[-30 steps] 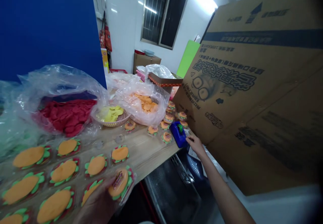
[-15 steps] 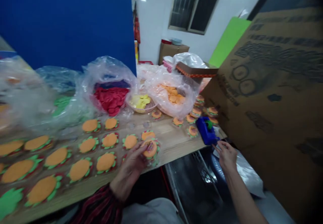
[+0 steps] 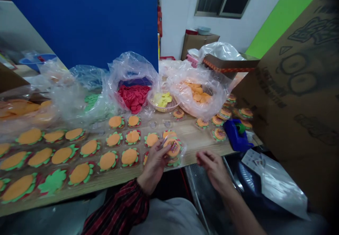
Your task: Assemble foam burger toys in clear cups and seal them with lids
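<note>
Between the fingers and thumb of my left hand (image 3: 155, 162) is a clear plastic case with a burger-shaped piece (image 3: 173, 148) inside, orange on top with green edges and a printed label. My right hand (image 3: 213, 166) hovers off the table's front edge, right of the case, with its fingers pinched together. Whatever they hold is too small to make out. A blue tape dispenser (image 3: 236, 136) with a green core stands at the table's right end, apart from my right hand. Rows of similar burger pieces in clear trays, such as one orange piece (image 3: 130, 156), lie to the left.
Along the back are plastic bags of red pieces (image 3: 134, 97) and orange pieces (image 3: 198, 93), with a small basket (image 3: 166, 108) between them. Labelled burgers (image 3: 219, 134) sit by the dispenser. A large cardboard box (image 3: 296, 104) rises at the right. Below lies a plastic bag (image 3: 284, 185).
My right hand has moved left from the tape dispenser towards the case, its fingers still pinched. My left hand keeps hold of the case. The view has turned to the left.
</note>
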The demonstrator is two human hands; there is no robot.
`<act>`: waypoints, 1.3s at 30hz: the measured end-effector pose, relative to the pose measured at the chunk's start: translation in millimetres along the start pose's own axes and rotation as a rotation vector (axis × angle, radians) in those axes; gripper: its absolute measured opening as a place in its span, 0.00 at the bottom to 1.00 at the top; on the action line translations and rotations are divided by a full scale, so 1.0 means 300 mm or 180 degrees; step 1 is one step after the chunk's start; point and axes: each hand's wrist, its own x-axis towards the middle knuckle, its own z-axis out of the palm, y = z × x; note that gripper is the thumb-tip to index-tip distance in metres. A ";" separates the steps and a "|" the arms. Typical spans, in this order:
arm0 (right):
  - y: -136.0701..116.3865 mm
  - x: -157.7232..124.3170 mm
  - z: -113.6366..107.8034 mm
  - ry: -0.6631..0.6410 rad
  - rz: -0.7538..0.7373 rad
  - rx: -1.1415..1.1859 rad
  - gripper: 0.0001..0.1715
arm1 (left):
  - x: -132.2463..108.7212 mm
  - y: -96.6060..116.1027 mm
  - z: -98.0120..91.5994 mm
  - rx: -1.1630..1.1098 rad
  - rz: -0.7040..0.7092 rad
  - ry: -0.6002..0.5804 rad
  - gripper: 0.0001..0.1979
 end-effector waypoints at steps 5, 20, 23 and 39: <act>-0.030 -0.008 0.160 -0.0680 -0.0084 -0.0312 0.18 | -0.020 0.001 0.011 -0.0020 0.0022 0.0092 0.17; 0.002 -0.035 0.129 0.0029 -0.0210 -0.0518 0.17 | -0.054 0.004 0.026 0.0287 0.0354 0.0131 0.15; 0.011 -0.070 0.148 -0.0212 0.0205 0.0193 0.18 | -0.074 -0.036 0.032 0.0287 0.0060 -0.0006 0.16; 0.090 0.131 0.002 0.0081 0.0660 0.0065 0.18 | -0.174 -0.175 -0.096 0.0407 -0.1245 -0.0599 0.15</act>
